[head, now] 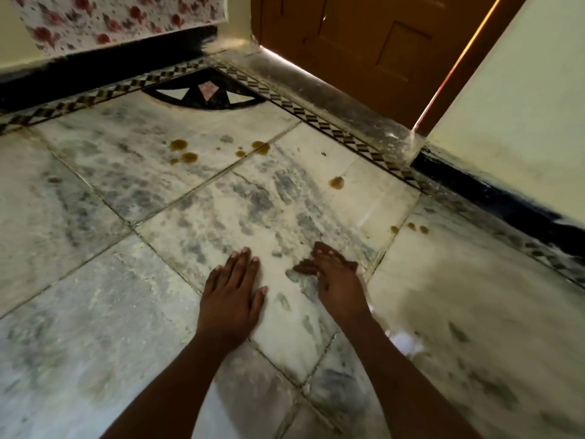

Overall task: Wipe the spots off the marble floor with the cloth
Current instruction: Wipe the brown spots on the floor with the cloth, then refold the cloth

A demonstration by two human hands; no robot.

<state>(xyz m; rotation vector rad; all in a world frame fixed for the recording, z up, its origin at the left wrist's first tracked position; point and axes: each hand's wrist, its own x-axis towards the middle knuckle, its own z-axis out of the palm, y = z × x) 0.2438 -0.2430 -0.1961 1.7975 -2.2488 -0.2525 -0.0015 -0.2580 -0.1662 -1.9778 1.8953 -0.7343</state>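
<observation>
My right hand (335, 277) presses a small brown cloth (349, 265) flat on the white-grey marble floor (126, 312); most of the cloth is hidden under my palm and fingers. My left hand (232, 296) lies flat on the floor beside it, fingers spread, holding nothing. Brown spots sit farther out: a cluster (183, 152) at upper middle, another (260, 147) on a tile joint, a single spot (336, 182) to the right, and small drops (410, 228) just beyond my right hand.
A brown wooden door (364, 42) stands at the far corner behind a stone threshold (332, 99). Walls with black skirting run along the left (95, 68) and right (506, 198). A checkered border and a black inlay (205, 91) edge the floor.
</observation>
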